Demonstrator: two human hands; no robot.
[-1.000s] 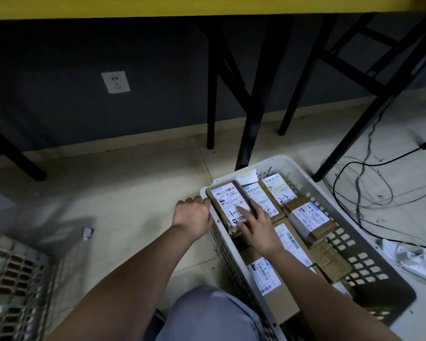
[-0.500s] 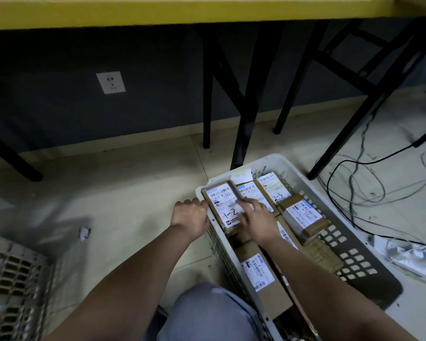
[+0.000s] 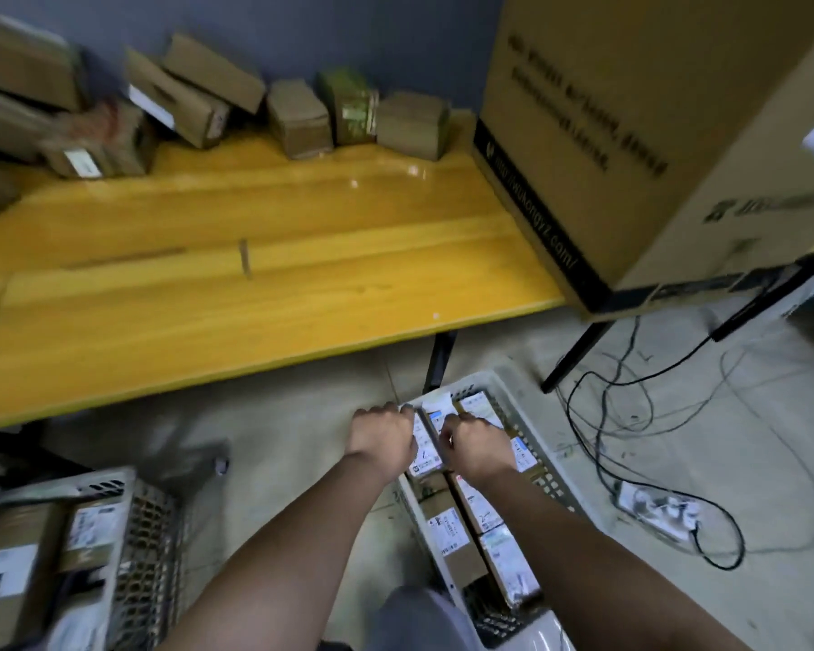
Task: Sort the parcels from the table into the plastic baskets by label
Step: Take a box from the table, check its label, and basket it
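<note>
Two hands: left hand [image 3: 382, 436] and right hand [image 3: 478, 444], fingers curled over labelled brown cardboard parcels [image 3: 426, 455]; grip unclear.
Location: parcels packed in white plastic basket [image 3: 532, 415], floor right.
Risk: blurred labels invite missorting; unsorted brown boxes [image 3: 297, 117] remain on far yellow wooden table [image 3: 255, 274].

Bare forearms, grey trousers [image 3: 424, 617]

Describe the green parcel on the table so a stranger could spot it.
Look along the back of the yellow table, by the wall. In the row of small brown boxes stands the green parcel, the only one there that isn't plain cardboard.
</note>
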